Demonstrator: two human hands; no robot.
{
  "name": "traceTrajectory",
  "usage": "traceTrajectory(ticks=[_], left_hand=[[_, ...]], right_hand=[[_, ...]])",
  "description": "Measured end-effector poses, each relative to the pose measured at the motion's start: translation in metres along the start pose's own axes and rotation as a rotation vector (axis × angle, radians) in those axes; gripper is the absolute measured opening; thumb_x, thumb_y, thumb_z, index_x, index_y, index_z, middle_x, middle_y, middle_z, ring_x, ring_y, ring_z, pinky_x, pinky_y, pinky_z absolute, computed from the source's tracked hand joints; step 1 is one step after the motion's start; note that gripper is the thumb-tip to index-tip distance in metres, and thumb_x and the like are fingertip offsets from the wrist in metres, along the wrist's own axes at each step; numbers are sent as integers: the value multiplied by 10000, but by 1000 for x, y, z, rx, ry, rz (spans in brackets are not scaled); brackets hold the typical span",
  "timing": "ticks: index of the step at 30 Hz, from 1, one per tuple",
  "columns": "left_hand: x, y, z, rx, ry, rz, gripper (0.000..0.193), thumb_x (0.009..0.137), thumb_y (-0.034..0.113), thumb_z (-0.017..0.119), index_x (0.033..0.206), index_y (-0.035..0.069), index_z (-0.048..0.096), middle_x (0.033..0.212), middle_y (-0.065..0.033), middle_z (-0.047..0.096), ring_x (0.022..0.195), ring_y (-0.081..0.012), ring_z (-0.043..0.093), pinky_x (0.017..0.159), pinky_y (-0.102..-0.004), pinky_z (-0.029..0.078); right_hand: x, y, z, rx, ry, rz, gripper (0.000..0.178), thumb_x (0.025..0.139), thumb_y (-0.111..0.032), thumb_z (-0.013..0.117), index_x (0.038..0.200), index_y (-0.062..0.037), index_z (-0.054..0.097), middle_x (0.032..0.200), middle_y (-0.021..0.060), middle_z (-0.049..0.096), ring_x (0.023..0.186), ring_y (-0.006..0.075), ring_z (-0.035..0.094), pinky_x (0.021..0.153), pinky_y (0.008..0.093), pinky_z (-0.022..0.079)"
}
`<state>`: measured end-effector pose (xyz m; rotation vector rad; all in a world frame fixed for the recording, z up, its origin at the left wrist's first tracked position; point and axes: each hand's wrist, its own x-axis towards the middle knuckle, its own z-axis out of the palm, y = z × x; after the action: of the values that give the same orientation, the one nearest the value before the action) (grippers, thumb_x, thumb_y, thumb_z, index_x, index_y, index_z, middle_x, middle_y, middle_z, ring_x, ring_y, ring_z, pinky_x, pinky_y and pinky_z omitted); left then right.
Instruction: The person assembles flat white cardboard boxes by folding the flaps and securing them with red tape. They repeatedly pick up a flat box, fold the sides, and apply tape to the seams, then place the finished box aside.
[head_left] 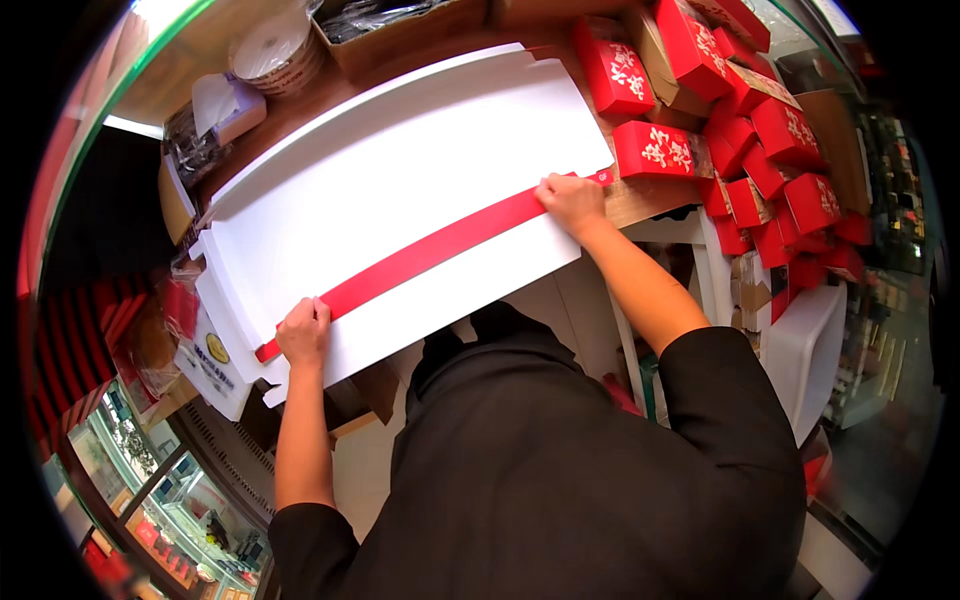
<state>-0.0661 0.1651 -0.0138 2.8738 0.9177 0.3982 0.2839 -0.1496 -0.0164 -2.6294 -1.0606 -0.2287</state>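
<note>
A large flat cardboard sheet (400, 170), white on its upper face, lies across the table with notched ends and slits. Along its near side runs a long red strip (430, 255), bordered by a white margin nearer to me. My left hand (304, 332) is closed at the strip's left end, its fingers curled on the cardboard. Near the right end of the strip, my right hand (574, 204) is likewise closed, knuckles up. Both hands' fingertips are hidden beneath them. The sheet's near edge overhangs the table toward my body.
Red boxes (775, 150) are heaped at the right, one (663, 150) close to the sheet's corner. Behind the sheet stand a round white tub (272, 50) and an open carton (385, 20) of dark items. A white plastic bin (805, 360) stands lower right.
</note>
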Motion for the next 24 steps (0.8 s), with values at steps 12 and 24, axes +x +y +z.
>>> traceTrajectory(ticks=[12,24], left_hand=[[-14,-17,-17,-145,-6,-166,295,834,279,660,679,85,501,646,-89,524,604,-300,540,542,-430,436],[-34,-38,-50,-197,0,281,298,760,47,674,1037,-1,574,1044,-120,571,995,-284,569,811,-354,497]], right_hand=[[5,11,3,-125,-42,115,264,838,-327,604,676,-119,620,625,150,622,584,364,622,537,498,472],[5,-23,-7,-42,-143,278,261,902,-275,570,795,-38,597,815,167,632,772,357,600,685,473,468]])
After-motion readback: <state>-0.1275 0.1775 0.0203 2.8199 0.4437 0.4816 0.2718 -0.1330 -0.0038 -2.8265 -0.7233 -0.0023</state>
